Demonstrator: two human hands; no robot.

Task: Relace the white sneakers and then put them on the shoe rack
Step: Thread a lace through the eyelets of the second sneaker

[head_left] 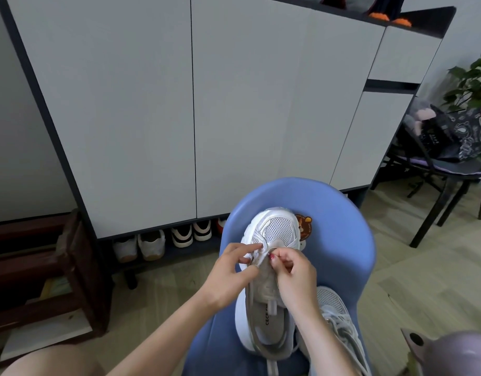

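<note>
My right hand [293, 270] has fingertips pinched shut on what looks like the white flat lace end [254, 258], at the lowest eyelets; exact grip too small to tell. My left hand [230, 270] has its fingers curled, thumb and forefinger nipping the eyelet edge and bracing the white mesh sneaker [272, 240]. It lies toe-far on the blue plastic chair seat [339, 234], the second white sneaker [339, 321], laced, just right of it and nearer. I judge the shoe light, the mesh soft, the sole stiff; the lace limp, best held by the tip. The dark low shoe shelf under the grey cabinet [163, 256] sits far left.
</note>
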